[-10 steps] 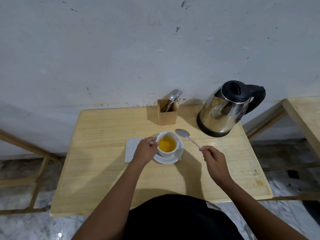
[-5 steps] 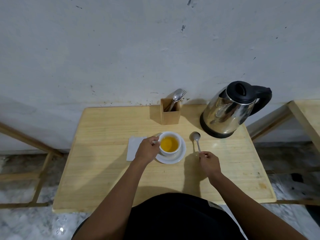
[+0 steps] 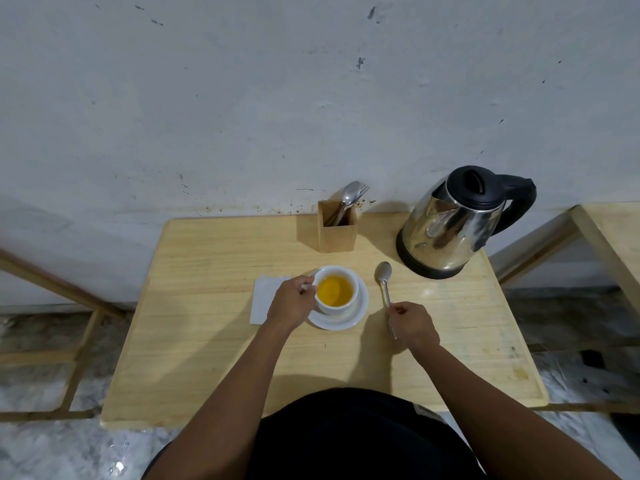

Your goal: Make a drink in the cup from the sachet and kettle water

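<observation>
A pale wooden table stands against a scuffed grey-white wall, with marbled floor below. Near its middle a white cup of orange-yellow drink sits on a white saucer. The left hand grips the cup's left side, over a white napkin. Right of the cup, the right hand pinches a spoon lying on the table. Behind the cup stands a wooden cutlery holder; right of that, the steel kettle.

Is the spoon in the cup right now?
No, the spoon lies on the table right of the cup, its handle under the right hand.
</observation>
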Action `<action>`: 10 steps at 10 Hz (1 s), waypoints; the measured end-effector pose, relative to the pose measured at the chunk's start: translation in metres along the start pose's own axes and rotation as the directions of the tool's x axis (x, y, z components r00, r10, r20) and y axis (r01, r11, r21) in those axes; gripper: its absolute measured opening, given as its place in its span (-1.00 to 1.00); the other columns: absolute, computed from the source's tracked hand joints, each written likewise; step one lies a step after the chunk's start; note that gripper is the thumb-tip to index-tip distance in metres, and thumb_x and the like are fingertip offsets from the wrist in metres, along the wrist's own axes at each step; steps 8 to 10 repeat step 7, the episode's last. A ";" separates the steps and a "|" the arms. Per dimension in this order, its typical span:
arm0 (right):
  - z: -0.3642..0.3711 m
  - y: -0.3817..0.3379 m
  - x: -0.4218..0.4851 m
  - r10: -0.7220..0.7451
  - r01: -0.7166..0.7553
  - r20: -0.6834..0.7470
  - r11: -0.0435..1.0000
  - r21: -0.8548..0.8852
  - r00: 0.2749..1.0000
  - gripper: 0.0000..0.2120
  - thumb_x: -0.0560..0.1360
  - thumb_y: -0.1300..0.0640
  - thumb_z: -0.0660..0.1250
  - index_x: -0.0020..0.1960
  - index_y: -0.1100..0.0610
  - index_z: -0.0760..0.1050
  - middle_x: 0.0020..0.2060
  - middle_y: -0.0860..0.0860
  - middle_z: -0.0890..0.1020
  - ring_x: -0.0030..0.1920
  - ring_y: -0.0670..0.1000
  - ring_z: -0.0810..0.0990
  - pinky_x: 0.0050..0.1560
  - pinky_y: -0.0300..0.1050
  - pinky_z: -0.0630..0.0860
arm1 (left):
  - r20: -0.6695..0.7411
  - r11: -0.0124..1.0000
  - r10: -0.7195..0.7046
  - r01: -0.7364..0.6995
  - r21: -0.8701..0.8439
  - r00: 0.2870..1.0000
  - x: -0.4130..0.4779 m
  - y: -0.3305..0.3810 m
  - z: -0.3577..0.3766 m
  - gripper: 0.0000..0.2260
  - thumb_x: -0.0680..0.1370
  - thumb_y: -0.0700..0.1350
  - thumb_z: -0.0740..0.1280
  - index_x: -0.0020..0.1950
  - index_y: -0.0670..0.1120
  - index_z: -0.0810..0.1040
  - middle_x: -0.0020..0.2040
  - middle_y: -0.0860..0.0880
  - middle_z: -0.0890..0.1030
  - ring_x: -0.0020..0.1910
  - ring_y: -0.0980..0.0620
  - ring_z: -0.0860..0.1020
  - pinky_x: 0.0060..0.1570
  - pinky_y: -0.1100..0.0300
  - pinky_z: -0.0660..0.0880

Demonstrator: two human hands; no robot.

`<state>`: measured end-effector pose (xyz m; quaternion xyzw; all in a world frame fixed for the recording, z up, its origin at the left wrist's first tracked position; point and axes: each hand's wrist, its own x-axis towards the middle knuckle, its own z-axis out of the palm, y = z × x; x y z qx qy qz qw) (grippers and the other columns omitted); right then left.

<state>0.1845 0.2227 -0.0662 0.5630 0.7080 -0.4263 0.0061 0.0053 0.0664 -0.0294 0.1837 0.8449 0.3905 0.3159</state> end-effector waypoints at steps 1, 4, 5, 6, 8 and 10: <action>-0.002 0.001 -0.001 -0.005 0.003 -0.048 0.999 -0.048 0.999 -0.89 0.51 0.00 0.25 -0.01 -0.08 0.53 -0.12 -0.10 0.64 -0.08 0.00 0.61 -0.09 -0.07 0.51 | -0.007 1.000 0.000 0.000 0.000 1.000 0.000 0.000 0.001 -0.69 0.59 -0.06 0.26 0.33 -0.04 0.51 0.17 -0.12 0.63 -0.05 0.07 0.54 -0.05 0.20 0.43; -0.007 0.003 -0.002 -0.123 0.110 -0.054 0.975 -0.191 0.991 -0.81 0.53 0.08 0.17 0.06 -0.06 0.51 -0.03 -0.04 0.60 -0.14 0.00 0.53 -0.18 -0.13 0.40 | -0.012 0.999 -0.031 0.031 -0.030 0.999 -0.003 0.009 0.000 -0.73 0.60 -0.11 0.25 0.29 -0.06 0.53 -0.02 -0.03 0.58 -0.22 0.17 0.51 -0.29 0.34 0.41; -0.009 0.003 0.000 -0.164 0.149 -0.040 0.957 -0.250 0.986 -0.77 0.54 0.07 0.16 0.12 -0.05 0.53 0.03 -0.03 0.57 -0.15 -0.03 0.50 -0.14 -0.13 0.42 | -0.032 0.999 -0.017 0.016 -0.037 0.999 -0.003 0.009 0.003 -0.75 0.60 -0.13 0.24 0.26 -0.09 0.54 -0.04 -0.03 0.58 -0.21 0.17 0.50 -0.28 0.34 0.41; -0.015 -0.002 -0.005 -0.162 0.149 -0.022 0.945 -0.292 0.987 -0.75 0.53 0.06 0.16 0.14 -0.04 0.53 0.07 -0.03 0.54 -0.09 0.02 0.55 -0.09 -0.10 0.44 | -0.036 1.000 -0.002 0.002 -0.023 0.999 -0.009 0.012 0.002 -0.75 0.60 -0.14 0.23 0.25 -0.09 0.55 0.13 -0.08 0.62 -0.07 0.10 0.53 -0.15 0.24 0.44; -0.019 -0.012 -0.003 -0.209 0.193 -0.032 0.944 -0.269 0.977 -0.75 0.53 0.03 0.20 0.17 -0.03 0.53 0.09 -0.02 0.53 0.01 0.06 0.58 -0.07 -0.09 0.43 | -0.038 1.000 -0.002 0.002 0.013 0.999 -0.009 0.017 0.001 -0.72 0.60 -0.11 0.21 0.30 -0.09 0.52 0.22 -0.10 0.59 0.11 0.01 0.53 0.02 0.18 0.43; -0.019 -0.012 -0.003 -0.209 0.193 -0.032 0.944 -0.269 0.977 -0.75 0.53 0.03 0.20 0.17 -0.03 0.53 0.09 -0.02 0.53 0.01 0.06 0.58 -0.07 -0.09 0.43 | -0.038 1.000 -0.002 0.002 0.013 0.999 -0.009 0.017 0.001 -0.72 0.60 -0.11 0.21 0.30 -0.09 0.52 0.22 -0.10 0.59 0.11 0.01 0.53 0.02 0.18 0.43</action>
